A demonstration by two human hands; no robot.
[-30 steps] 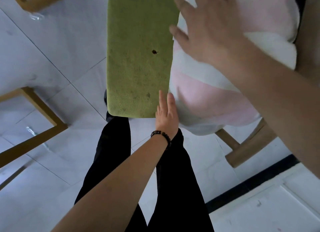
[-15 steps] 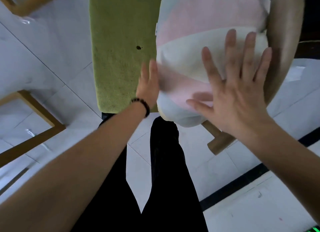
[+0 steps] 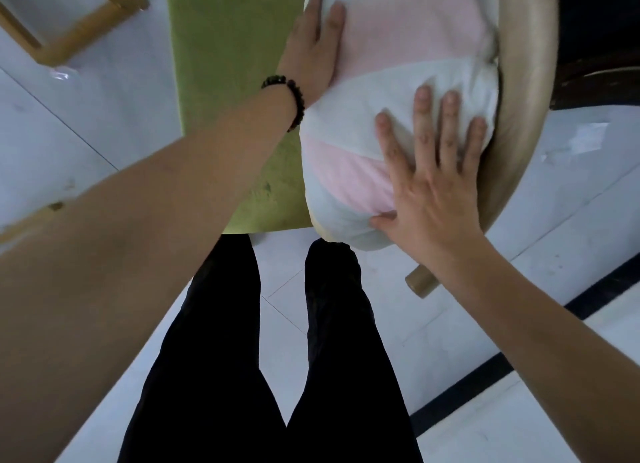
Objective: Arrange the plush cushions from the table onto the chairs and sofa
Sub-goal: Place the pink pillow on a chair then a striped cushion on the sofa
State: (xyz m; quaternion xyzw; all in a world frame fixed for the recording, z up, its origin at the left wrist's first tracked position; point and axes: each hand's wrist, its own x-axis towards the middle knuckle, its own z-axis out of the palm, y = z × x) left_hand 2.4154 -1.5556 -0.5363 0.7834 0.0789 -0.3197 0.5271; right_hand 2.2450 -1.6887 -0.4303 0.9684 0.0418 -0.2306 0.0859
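A pink and white striped plush cushion [image 3: 398,64] leans against the curved wooden backrest [image 3: 519,82] of a chair with a green seat pad [image 3: 232,82]. My left hand [image 3: 311,47], with a dark bead bracelet at the wrist, lies flat on the cushion's left edge, fingers together. Pressed flat on the cushion's lower white and pink bands is my right hand [image 3: 426,172], fingers spread. Neither hand grips the cushion. The cushion's top runs out of frame.
A light wooden frame [image 3: 69,23] stands at the upper left on the white tiled floor [image 3: 69,116]. My legs in black trousers [image 3: 277,358] stand just in front of the chair. A chair leg end [image 3: 420,282] sticks out below the cushion. A black floor strip [image 3: 519,358] runs at right.
My left hand slid up the cushion's left edge from the lower corner. My right hand stayed flat on the cushion's front. The cushion settled further back against the backrest.
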